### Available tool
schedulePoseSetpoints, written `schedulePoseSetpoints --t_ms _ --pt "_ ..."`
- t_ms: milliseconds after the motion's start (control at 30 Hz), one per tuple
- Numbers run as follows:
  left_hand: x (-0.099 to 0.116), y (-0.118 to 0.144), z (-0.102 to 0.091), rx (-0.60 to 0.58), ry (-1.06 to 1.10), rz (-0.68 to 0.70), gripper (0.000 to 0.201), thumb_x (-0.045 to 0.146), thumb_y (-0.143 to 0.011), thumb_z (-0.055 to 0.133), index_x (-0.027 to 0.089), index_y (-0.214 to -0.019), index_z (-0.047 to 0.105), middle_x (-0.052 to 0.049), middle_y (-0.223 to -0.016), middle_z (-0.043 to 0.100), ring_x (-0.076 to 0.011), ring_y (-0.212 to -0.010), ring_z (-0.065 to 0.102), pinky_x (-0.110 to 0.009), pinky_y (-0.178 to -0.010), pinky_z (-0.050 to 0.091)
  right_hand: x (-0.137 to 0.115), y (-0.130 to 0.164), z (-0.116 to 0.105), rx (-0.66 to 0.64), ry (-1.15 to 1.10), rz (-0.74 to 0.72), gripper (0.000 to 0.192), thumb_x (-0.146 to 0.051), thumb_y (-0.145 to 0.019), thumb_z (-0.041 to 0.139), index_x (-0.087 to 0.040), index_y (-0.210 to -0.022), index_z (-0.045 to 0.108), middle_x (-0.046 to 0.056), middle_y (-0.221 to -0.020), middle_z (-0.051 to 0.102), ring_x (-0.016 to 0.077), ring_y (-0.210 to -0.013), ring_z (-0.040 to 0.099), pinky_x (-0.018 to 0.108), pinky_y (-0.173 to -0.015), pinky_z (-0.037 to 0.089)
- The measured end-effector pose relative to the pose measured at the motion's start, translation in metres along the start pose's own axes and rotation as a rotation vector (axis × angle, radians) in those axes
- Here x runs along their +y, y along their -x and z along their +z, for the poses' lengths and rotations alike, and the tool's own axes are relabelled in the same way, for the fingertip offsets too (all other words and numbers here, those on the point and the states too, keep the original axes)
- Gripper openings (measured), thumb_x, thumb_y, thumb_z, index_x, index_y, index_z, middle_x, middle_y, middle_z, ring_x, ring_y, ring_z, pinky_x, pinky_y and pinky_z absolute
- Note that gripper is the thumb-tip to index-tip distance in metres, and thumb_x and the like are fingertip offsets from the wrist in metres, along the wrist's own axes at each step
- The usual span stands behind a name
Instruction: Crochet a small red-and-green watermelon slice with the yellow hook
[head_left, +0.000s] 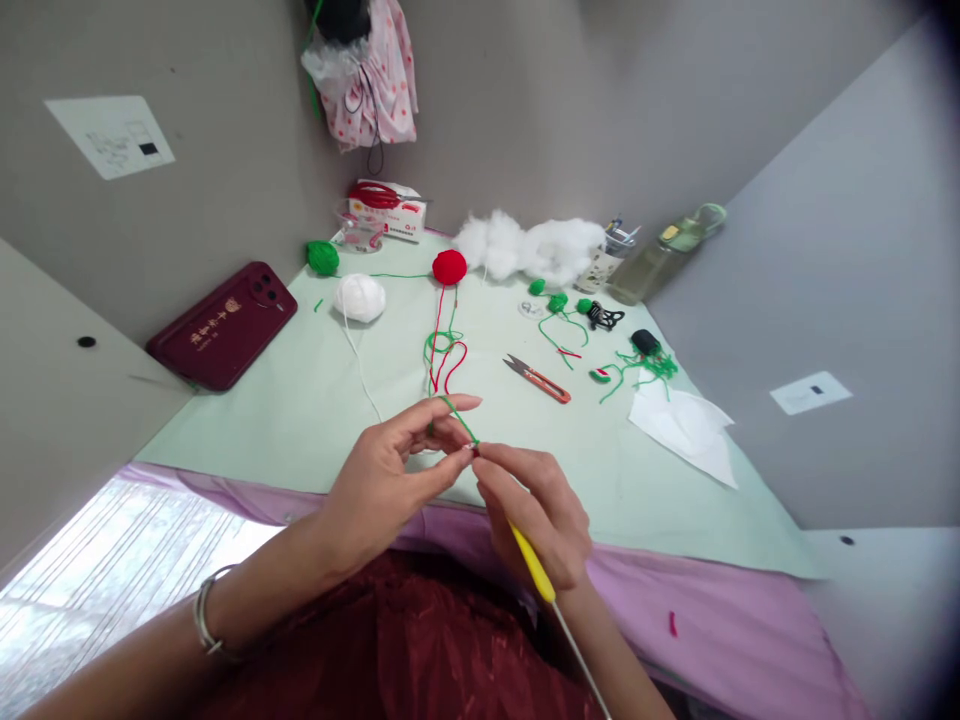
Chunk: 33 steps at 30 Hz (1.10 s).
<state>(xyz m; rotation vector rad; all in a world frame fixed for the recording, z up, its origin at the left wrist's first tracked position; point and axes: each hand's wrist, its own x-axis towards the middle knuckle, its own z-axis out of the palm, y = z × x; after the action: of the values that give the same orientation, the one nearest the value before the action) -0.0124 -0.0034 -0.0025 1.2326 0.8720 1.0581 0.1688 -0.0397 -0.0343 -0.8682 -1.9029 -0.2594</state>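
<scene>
At the lower centre of the frame, above the pale green tabletop (300, 400), the left hand (390, 480) pinches green yarn (459, 418) between closed fingers while the right hand (536, 515) grips a yellow-handled crochet hook (534, 565), its tip meeting the yarn.
</scene>
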Motion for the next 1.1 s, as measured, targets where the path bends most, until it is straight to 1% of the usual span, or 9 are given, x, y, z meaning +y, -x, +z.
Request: schedulePoseSetpoints --t_ms 133,300,433,567,700,800,867,967,1100 --pt "-0.007 0.002 0.007 0.068 0.101 0.036 0.038 0.018 -0.083 0.085 0.021 -0.120 0.078 0.004 -0.085 0.069 -0.0116 -0.085 0.066 -0.024 -0.089 0.053 -0.003 0.003 0.004 0.040 -0.003 0.043 0.050 -0.005 -0.097 0.066 -0.024 -0.144 0.066 0.011 -0.116 0.080 0.0230 -0.103 0.079 0.034 -0.081 0.069" --pt "-0.005 -0.002 0.001 -0.129 0.402 -0.226 0.046 0.029 -0.084 0.089 0.024 -0.128 0.077 0.005 -0.083 0.067 -0.0098 -0.078 0.064 -0.022 -0.079 0.053 -0.005 0.001 0.003 0.040 0.043 0.029 0.053 -0.001 -0.094 0.068 -0.026 -0.141 0.070 0.008 -0.110 0.077 0.0234 -0.103 0.077 0.034 -0.085 0.067" --pt "-0.002 -0.006 -0.010 -0.158 0.437 -0.307 0.042 0.029 -0.083 0.090 0.025 -0.124 0.081 0.005 -0.075 0.064 -0.0069 -0.070 0.059 -0.019 -0.071 0.048 -0.002 -0.008 -0.005 0.014 -0.279 0.236 0.042 -0.004 -0.099 0.062 -0.029 -0.131 0.074 0.006 -0.108 0.079 0.0206 -0.096 0.076 0.035 -0.079 0.066" --pt "-0.003 -0.005 -0.016 -0.102 0.301 -0.181 0.034 0.027 -0.084 0.091 0.029 -0.117 0.084 0.004 -0.080 0.066 -0.0074 -0.076 0.060 -0.018 -0.075 0.048 -0.001 -0.017 -0.009 0.147 -0.613 0.537 0.024 -0.013 -0.102 0.061 -0.026 -0.106 0.081 0.003 -0.088 0.076 0.0177 -0.079 0.071 0.033 -0.071 0.061" --pt "-0.001 -0.003 -0.013 -0.111 0.250 -0.107 0.032 0.026 -0.086 0.089 0.033 -0.116 0.085 0.005 -0.084 0.066 -0.0084 -0.082 0.062 -0.020 -0.083 0.049 0.000 -0.020 0.000 0.220 -0.883 0.668 0.020 -0.020 -0.103 0.063 -0.026 -0.099 0.081 0.002 -0.087 0.073 0.0132 -0.066 0.065 0.030 -0.062 0.056" --pt "-0.001 -0.003 -0.009 -0.149 0.285 -0.117 0.036 0.024 -0.086 0.089 0.034 -0.119 0.084 0.005 -0.084 0.066 -0.0089 -0.083 0.063 -0.021 -0.086 0.050 -0.002 -0.020 0.007 0.169 -0.825 0.630 0.018 -0.021 -0.103 0.064 -0.027 -0.102 0.082 0.003 -0.094 0.076 0.0157 -0.079 0.070 0.031 -0.070 0.059" --pt "-0.003 -0.003 -0.006 -0.121 0.306 -0.120 0.036 0.024 -0.086 0.089 0.033 -0.120 0.083 0.004 -0.084 0.068 -0.0091 -0.083 0.063 -0.021 -0.084 0.050 -0.004 -0.020 0.010 0.154 -0.708 0.575 0.020 -0.019 -0.103 0.064 -0.028 -0.105 0.081 0.003 -0.097 0.078 0.0175 -0.088 0.072 0.032 -0.075 0.061" --pt "-0.008 -0.003 -0.001 -0.052 0.346 -0.119 0.038 0.025 -0.085 0.090 0.033 -0.121 0.083 0.004 -0.084 0.070 -0.0089 -0.080 0.062 -0.020 -0.078 0.049 -0.008 -0.015 0.013 0.130 -0.527 0.490 0.026 -0.013 -0.103 0.062 -0.030 -0.113 0.079 0.002 -0.095 0.077 0.0172 -0.086 0.073 0.032 -0.074 0.062" --pt "-0.011 -0.004 0.002 -0.064 0.479 -0.228 0.043 0.028 -0.079 0.094 0.029 -0.121 0.083 0.003 -0.085 0.068 -0.0095 -0.080 0.061 -0.021 -0.079 0.049 -0.005 -0.007 0.015 0.099 -0.162 0.212 0.038 -0.009 -0.098 0.066 -0.033 -0.126 0.077 0.005 -0.106 0.076 0.0188 -0.091 0.074 0.033 -0.075 0.064"
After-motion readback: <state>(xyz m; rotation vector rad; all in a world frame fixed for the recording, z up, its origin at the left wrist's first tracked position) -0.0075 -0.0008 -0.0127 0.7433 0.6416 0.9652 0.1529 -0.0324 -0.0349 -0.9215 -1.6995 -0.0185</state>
